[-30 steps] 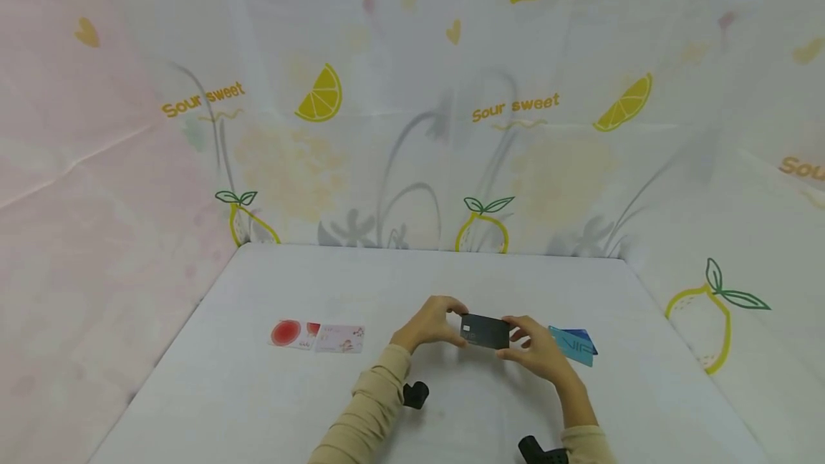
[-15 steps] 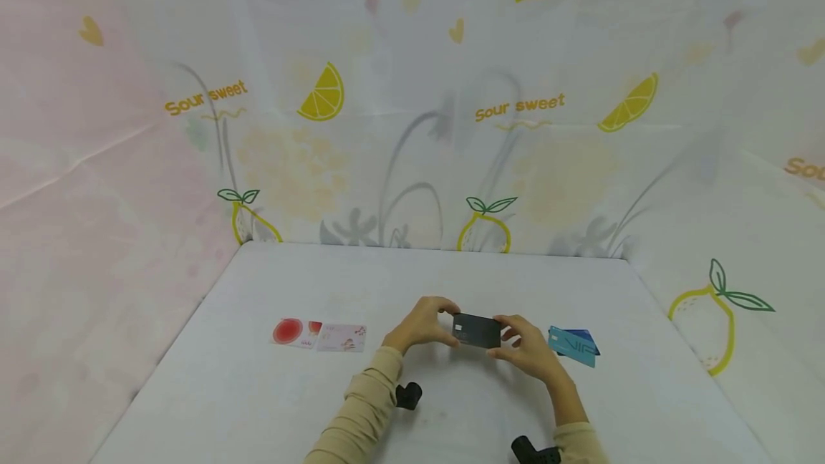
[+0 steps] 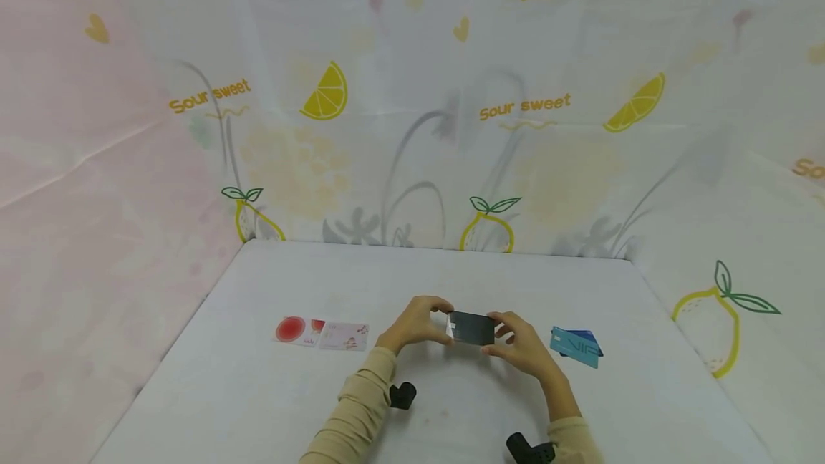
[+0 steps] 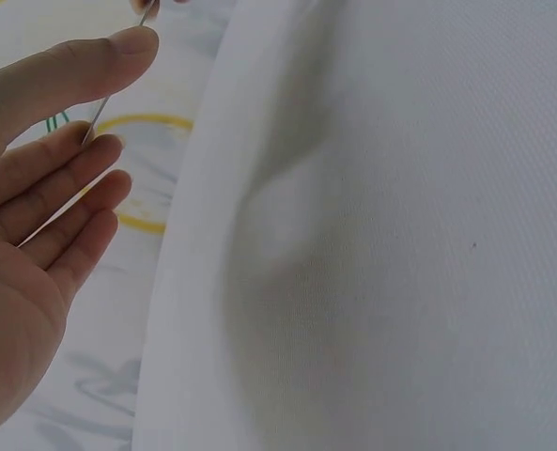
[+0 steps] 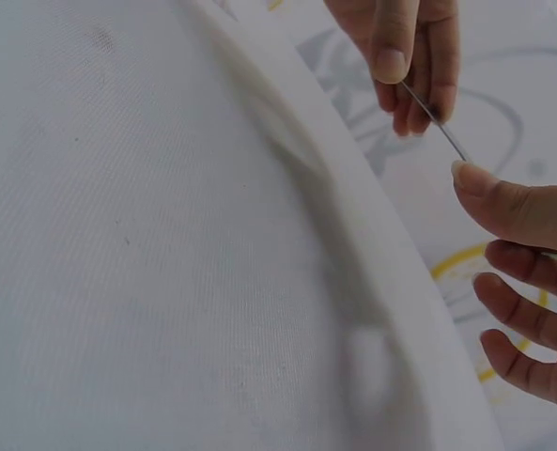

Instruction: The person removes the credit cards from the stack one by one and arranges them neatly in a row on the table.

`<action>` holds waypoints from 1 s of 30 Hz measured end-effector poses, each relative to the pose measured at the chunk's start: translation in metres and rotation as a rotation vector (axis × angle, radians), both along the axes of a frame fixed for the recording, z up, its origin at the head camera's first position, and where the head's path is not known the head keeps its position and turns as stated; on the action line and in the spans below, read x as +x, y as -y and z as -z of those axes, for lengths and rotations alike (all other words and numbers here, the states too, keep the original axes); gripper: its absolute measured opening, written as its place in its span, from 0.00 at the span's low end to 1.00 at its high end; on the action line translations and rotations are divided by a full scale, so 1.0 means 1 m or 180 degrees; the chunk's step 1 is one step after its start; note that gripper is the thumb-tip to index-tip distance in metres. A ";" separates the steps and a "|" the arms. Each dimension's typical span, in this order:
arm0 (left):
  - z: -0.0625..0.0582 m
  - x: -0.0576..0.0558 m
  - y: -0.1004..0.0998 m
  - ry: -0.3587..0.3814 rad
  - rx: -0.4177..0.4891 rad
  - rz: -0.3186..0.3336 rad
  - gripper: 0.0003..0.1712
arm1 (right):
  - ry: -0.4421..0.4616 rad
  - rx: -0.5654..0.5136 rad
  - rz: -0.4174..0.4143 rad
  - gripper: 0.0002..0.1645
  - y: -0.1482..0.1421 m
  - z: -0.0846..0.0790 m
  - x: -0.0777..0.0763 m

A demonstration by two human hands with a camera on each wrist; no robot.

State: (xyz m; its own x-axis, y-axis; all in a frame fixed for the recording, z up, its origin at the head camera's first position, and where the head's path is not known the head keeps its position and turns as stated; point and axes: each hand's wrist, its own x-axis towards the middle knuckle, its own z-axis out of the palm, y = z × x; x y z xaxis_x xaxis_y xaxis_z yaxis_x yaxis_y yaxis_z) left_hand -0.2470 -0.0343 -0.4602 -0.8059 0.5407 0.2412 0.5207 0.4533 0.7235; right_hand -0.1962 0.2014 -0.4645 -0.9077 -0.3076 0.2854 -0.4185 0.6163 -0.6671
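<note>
Probably light, stiff and slick, best held by its ends, the dark card (image 3: 471, 329) was at five o'clock from head-view centre, pinched by the left hand (image 3: 415, 322) at nine and the right hand (image 3: 523, 346) at three.

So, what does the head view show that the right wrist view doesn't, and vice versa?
Only the head view: the broad face of the dark card, a red-patterned card, a pale pink card, a light blue card over a darker blue card, and "Sour sweet" lettering.
Only the right wrist view: that card edge-on, a thin line.
Both: the left hand and right hand pinching it, and the white table.
</note>
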 end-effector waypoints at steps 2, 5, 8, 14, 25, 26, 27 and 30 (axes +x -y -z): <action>0.000 0.000 0.002 0.0006 0.0015 0.0004 0.31 | 0.0025 -0.0009 -0.0004 0.35 0.002 -0.001 0.000; -0.001 0.001 0.005 0.0038 0.0005 -0.0018 0.31 | 0.0048 -0.0025 -0.0037 0.34 0.004 -0.002 -0.001; -0.002 0.001 0.008 0.0062 -0.0011 -0.0040 0.31 | 0.0072 -0.0026 -0.0090 0.34 0.007 -0.002 -0.003; -0.002 0.002 0.015 0.0024 0.0002 -0.0030 0.31 | 0.0033 -0.0039 -0.0173 0.34 0.011 -0.001 -0.007; 0.000 0.001 0.029 0.0067 0.0036 -0.0152 0.32 | 0.0047 -0.0157 -0.0333 0.34 0.024 0.002 -0.013; 0.000 0.001 0.030 0.0055 0.0034 -0.0159 0.32 | 0.0055 -0.0161 -0.0340 0.34 0.025 0.002 -0.014; 0.000 0.001 0.031 0.0049 0.0029 -0.0167 0.32 | 0.0060 -0.0165 -0.0347 0.34 0.026 0.002 -0.014; 0.000 0.002 0.034 0.0003 0.0029 -0.0191 0.32 | 0.0039 -0.0156 -0.0358 0.34 0.028 0.004 -0.016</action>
State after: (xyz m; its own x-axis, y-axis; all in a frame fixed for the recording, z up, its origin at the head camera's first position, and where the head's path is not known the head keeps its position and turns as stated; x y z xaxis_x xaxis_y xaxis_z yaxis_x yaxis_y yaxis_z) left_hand -0.2455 -0.0679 -0.4602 -0.8371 0.4892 0.2450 0.4920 0.4770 0.7283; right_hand -0.2120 0.1730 -0.4683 -0.8719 -0.3935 0.2915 -0.4747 0.5326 -0.7007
